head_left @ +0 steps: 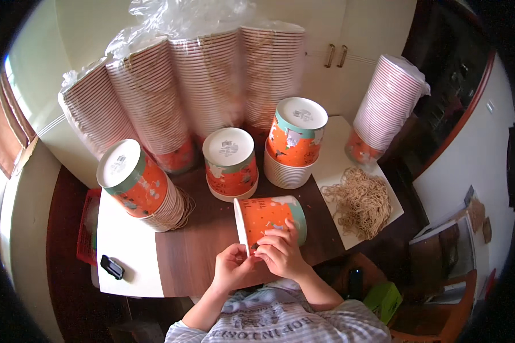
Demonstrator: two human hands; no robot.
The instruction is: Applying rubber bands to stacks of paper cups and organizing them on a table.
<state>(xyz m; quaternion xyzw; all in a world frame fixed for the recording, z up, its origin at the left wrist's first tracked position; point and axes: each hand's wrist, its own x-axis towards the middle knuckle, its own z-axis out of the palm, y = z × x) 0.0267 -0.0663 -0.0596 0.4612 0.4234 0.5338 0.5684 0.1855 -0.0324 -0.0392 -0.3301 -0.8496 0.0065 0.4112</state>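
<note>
An orange paper bucket [267, 216] with a green band and white rim lies on its side at the near part of the table, its rim to the left. My left hand [233, 265] pinches at the lower rim, thumb and fingers closed. My right hand [280, 251] curls against the bucket's near side, its fingertips meeting the left ones at the rim. Whatever small thing may be between the fingertips is hidden. Behind it, an upside-down bucket [229, 154] stands in a short stack. To the right lies a tangled heap of beige cords [363, 201].
Upside-down bucket stacks stand left [140, 186] and back right [294, 140]; cords hang from the left one. Tall plastic-wrapped stacks [206, 80] line the back, another stack [386, 106] the far right. A small black object [112, 267] lies on the table [129, 246]. A green box [382, 301] sits below right.
</note>
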